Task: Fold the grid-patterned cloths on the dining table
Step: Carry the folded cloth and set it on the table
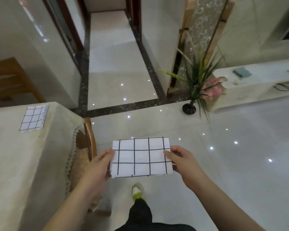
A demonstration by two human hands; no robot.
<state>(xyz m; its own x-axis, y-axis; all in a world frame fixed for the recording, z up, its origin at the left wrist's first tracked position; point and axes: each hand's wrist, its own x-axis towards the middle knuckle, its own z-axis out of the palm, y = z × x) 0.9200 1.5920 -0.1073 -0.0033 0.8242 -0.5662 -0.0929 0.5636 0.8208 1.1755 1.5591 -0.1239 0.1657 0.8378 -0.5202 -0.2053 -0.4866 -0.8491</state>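
Observation:
I hold a folded white cloth with a dark grid [141, 157] flat in the air above the floor, to the right of the dining table [12, 164]. My left hand [98, 165] grips its left edge and my right hand [180, 161] grips its right edge. A second folded grid cloth [34, 118] lies flat on the table's beige tablecloth near the far corner, well away from both hands.
A wooden chair [88, 142] is tucked under the table's right side, close to my left hand. Another wooden chair [10, 80] stands behind the table. A potted plant [198, 84] and a low white cabinet [257, 84] stand at the right. Glossy tiled floor lies below.

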